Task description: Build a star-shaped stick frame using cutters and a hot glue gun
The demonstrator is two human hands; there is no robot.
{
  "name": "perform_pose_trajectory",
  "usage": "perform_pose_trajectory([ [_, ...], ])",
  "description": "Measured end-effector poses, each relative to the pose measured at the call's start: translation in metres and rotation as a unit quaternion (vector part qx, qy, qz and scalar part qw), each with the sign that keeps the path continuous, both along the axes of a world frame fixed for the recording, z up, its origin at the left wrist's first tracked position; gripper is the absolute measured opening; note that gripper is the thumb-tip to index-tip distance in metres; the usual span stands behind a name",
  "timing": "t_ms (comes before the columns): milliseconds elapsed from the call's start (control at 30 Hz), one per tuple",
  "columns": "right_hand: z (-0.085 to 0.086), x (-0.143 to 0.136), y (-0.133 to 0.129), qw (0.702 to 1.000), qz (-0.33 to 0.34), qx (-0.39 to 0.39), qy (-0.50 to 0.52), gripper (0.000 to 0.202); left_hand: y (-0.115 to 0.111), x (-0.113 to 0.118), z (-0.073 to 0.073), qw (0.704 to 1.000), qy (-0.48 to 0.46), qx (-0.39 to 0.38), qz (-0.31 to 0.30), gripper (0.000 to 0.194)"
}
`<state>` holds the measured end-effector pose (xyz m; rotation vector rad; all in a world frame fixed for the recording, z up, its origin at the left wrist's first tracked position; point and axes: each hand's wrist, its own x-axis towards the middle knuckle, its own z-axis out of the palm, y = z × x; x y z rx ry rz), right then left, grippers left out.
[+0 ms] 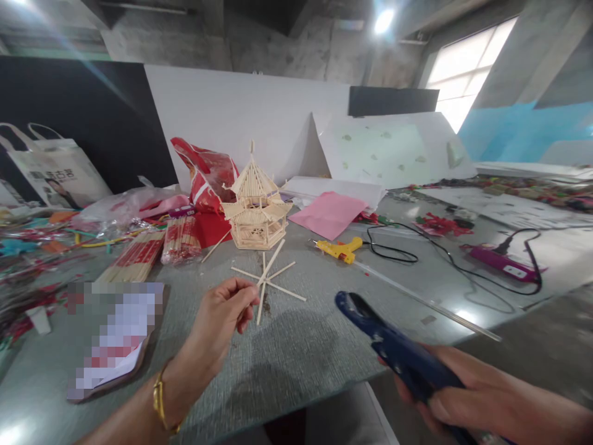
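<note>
Place: craft workshop
Table, centre: glue gun (341,249), stick pagoda (257,216)
Overhead: bare concrete ceiling (259,31)
Left: bundled sticks (181,238)

bare tabletop (306,355) before crossed sticks (288,292) — pagoda model (256,227) behind, yellow glue gun (340,249) rightward

So the pagoda (256,213) sits behind the crossed sticks (283,291) on the table (306,346), glue gun (341,248) off to its right, stick bundles (181,240) on its left, power strip (503,262) way over right.
</note>
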<state>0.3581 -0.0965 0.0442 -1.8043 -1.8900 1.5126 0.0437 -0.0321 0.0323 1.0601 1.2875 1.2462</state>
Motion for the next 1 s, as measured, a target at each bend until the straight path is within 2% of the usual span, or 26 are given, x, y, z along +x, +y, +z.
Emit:
perform_pose_trajectory([
  [67,0.024,-0.025,0.018,0.999,0.024,-0.024,-0.024,0.025,0.004,0.004,0.000,1.000,0.017,0.006,-0.002,0.017],
  [167,0.037,-0.055,0.039,0.995,0.087,-0.019,-0.038,0.020,0.010,0.010,-0.001,0.999,0.030,0.014,-0.003,0.014],
  [267,0.037,-0.071,0.052,0.992,0.113,-0.022,-0.059,0.015,0.015,0.015,-0.003,0.999,0.042,0.017,-0.015,0.013],
  [433,0.041,-0.082,0.064,0.990,0.121,-0.023,-0.064,0.011,0.020,0.018,-0.006,0.996,0.071,0.031,-0.039,0.011],
  [600,0.045,-0.087,0.067,0.989,0.129,-0.033,-0.068,0.009,0.020,0.018,-0.007,0.994,0.095,0.034,-0.036,0.011],
  [800,0.045,-0.090,0.068,0.989,0.114,-0.042,-0.082,0.010,0.021,0.016,-0.012,0.979,0.183,0.083,-0.015,0.014],
  [1000,0.048,-0.095,0.070,0.988,0.115,-0.051,-0.088,0.008,0.025,0.018,-0.009,0.962,0.251,0.106,-0.013,0.015],
])
